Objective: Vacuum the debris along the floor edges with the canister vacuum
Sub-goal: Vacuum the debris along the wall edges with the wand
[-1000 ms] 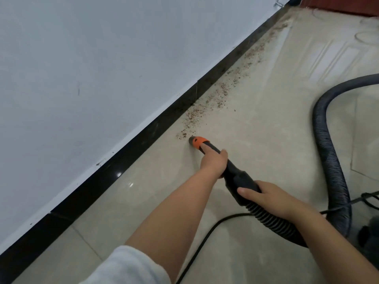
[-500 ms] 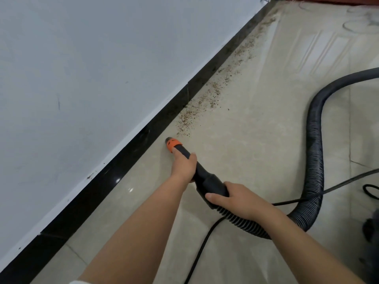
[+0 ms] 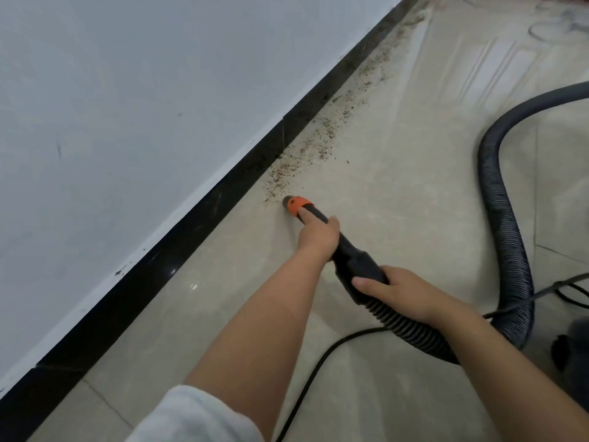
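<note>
A band of brown crumbly debris (image 3: 322,138) runs along the black baseboard (image 3: 204,212) toward the far corner. The vacuum's orange nozzle tip (image 3: 294,204) sits on the beige floor at the near end of that band. My left hand (image 3: 317,236) grips the black nozzle tube just behind the tip, index finger stretched along it. My right hand (image 3: 398,291) grips the black handle where the ribbed hose (image 3: 500,199) joins it. The hose loops right and away.
A white wall (image 3: 127,90) rises above the baseboard on the left. A black power cord (image 3: 318,362) lies on the tiles under my arms. Part of the dark canister body (image 3: 573,349) shows at the right edge. A reddish door edge is at top right.
The nozzle tip has moved away from the baseboard, back to the near end of the debris band. Both hands keep their grip, and the hose loop has shifted a little.
</note>
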Motion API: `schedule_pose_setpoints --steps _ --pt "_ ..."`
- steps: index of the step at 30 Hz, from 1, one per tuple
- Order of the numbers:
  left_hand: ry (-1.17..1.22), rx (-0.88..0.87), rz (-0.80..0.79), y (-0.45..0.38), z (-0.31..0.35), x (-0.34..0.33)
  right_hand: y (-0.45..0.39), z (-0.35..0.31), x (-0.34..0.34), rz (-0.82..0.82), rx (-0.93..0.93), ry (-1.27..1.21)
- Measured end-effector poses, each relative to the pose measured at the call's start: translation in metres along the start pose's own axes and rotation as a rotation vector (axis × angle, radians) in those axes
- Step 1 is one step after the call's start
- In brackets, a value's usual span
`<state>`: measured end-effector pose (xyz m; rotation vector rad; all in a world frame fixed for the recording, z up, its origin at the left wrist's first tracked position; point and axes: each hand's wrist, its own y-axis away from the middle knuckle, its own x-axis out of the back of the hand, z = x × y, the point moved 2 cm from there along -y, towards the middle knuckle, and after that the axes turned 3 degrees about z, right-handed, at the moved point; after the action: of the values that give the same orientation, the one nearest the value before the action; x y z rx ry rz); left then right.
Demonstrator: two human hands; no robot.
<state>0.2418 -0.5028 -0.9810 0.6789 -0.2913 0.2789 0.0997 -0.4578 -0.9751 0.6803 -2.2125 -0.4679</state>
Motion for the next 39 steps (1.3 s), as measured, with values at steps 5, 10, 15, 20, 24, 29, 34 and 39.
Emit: schedule_pose_setpoints --steps 5,10,15,20,24,29,34,39 --pt "0.017 0.019 0.121 -0.020 -0.011 0.036 -0.024 -0.025 -0.021 -0.031 0.049 0.013" --pt "0.071 0.024 0.173 -0.022 -0.026 0.059 -0.027 -0.040 -0.040 -0.062 0.075 0.077" --pt "0.104 -0.008 0.147 0.002 -0.038 0.057 -0.007 -0.033 -0.047 -0.057 0.074 0.147" --pt "0.056 -0.022 0.077 0.031 -0.049 0.042 0.024 -0.013 -0.052 0.003 0.057 0.207" --pt "0.078 -0.021 0.004 0.049 -0.053 0.026 0.045 0.001 -0.046 -0.033 0.013 0.217" --pt "0.142 -0.055 0.043 0.064 -0.058 0.023 0.051 0.002 -0.035 -0.203 0.044 0.261" --pt "0.020 -0.207 0.014 0.070 -0.052 0.043 0.030 -0.003 -0.025 -0.501 -0.021 0.394" --pt "-0.164 -0.273 -0.079 0.091 -0.030 0.062 0.025 -0.027 -0.013 -0.287 -0.037 0.605"
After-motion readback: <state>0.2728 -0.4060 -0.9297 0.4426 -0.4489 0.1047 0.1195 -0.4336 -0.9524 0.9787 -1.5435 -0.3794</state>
